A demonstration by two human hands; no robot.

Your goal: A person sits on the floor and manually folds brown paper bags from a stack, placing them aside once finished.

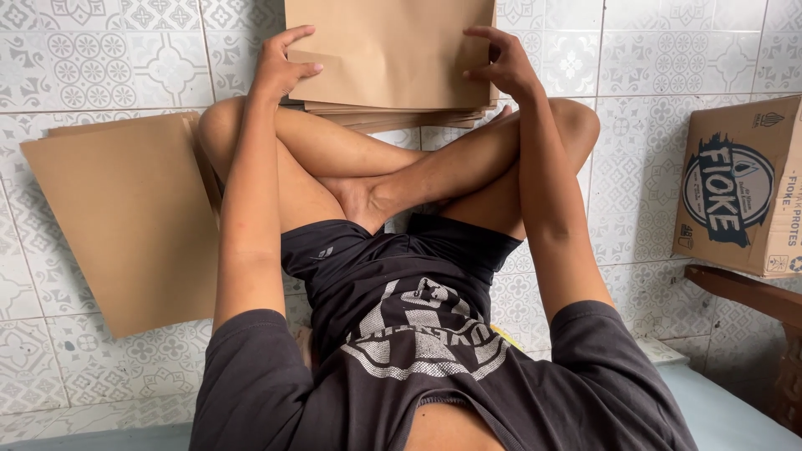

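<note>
I sit cross-legged on a patterned tile floor. A stack of brown paper sheets [393, 113] lies on the floor beyond my shins. My left hand [280, 67] rests on the left edge of the top brown sheet [388, 46], fingers spread over it. On the sheet's right edge, my right hand [501, 63] has its fingers curled over the paper. Both hands touch this top sheet, which looks slightly lifted off the stack.
A second pile of brown paper sheets [125, 209] lies on the floor to my left. A printed cardboard box [743, 188] stands at the right above a dark wooden piece [752, 296]. Grey-and-white tiles [652, 75] cover the floor.
</note>
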